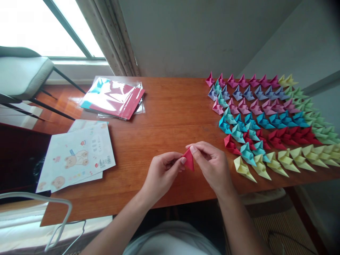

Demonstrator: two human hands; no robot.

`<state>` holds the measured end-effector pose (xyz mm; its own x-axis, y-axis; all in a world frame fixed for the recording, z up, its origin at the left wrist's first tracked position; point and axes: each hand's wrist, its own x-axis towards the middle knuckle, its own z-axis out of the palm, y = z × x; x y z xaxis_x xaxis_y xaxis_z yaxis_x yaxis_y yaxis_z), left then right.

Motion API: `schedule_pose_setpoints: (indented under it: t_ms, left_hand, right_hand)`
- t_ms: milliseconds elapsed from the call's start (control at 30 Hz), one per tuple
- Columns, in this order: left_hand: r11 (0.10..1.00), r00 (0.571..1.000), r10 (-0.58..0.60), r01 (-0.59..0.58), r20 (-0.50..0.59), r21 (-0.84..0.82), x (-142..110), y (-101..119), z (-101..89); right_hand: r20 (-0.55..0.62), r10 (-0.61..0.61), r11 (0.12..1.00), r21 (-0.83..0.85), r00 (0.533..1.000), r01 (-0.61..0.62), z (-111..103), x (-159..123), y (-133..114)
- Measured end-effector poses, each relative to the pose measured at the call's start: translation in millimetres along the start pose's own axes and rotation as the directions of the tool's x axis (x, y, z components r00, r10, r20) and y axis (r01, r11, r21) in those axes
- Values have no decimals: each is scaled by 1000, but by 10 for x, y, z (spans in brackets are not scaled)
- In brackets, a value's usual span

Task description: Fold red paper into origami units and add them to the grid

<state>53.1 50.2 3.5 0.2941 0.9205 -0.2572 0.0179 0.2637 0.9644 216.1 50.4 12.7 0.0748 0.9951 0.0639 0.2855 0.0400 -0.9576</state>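
Note:
A small piece of folded red paper [189,161], roughly triangular, is held between my two hands above the front part of the table. My left hand [165,170] pinches its left edge between thumb and fingers. At its upper right side, my right hand [209,161] grips it with the thumb on top and the fingers behind. Part of the paper is covered by my fingertips. Close to my right hand stand folded red paper boats [231,144] and yellow paper boats [244,169].
Rows of pink, purple, blue, green and yellow paper boats [264,121] fill the right side of the wooden table [170,117]. Plastic-wrapped coloured paper packs [114,97] lie at the back left. Nearer are bear-printed white sheets [79,156]. A chair [26,74] stands beyond the left edge.

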Motion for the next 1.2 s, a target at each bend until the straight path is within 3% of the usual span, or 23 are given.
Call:
schedule_pose_setpoints:
  t_ms: [233, 433, 633, 833, 1200]
  left_hand:
    - [1000, 1000, 1, -1, 1, -2, 2, -15, 1]
    - [998, 999, -38, 36, -29, -60, 14, 14, -6]
    - [988, 994, -70, 58, -83, -142, 29, 24, -21]
    - [982, 995, -68, 53, -78, -181, 23, 43, -13]
    - [983, 996, -45, 30, -77, -182, 19, 4, -14]
  right_hand:
    - [-23, 8, 1000, 9, 1000, -8, 23, -6, 12]
    - [-13, 107, 988, 115, 994, -105, 6, -33, 40]
    - [44, 32, 996, -84, 998, -28, 35, -193, 62]
    - [54, -33, 983, -178, 998, 42, 63, -278, 34]
    - [102, -4, 990, -137, 995, 18, 27, -257, 27]
